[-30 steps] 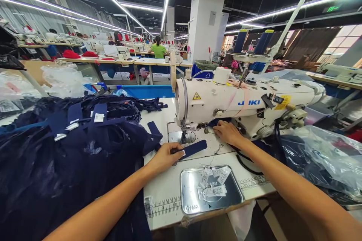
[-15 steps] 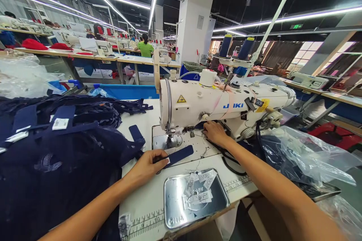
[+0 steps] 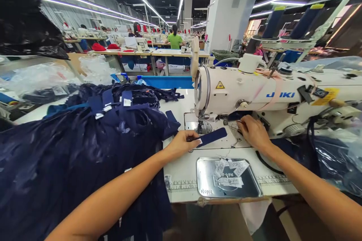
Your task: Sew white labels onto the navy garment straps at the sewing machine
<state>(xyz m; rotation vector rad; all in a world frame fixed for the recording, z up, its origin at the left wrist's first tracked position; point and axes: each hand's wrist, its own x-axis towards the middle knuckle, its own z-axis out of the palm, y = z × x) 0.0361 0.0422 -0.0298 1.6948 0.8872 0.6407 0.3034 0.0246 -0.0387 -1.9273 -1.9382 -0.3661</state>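
Note:
Pinched in my left hand is a navy fabric strap, its free end lying to the right on the sewing machine bed. A small white label shows at my fingertips. The presser foot and needle area is just behind the strap. My right hand reaches under the arm of the white sewing machine, fingers curled together; what they hold, if anything, is hidden. Dark fabric shows behind those fingers. A black curved loop lies below my right wrist.
A metal tray with several white printed labels sits at the table's front edge. Navy garments are heaped on the left. Clear plastic bags lie on the right. A person in green sits far back.
The view has swung left, so the machine and both hands appear farther right. My left hand still holds the strap, and my right hand stays under the machine arm.

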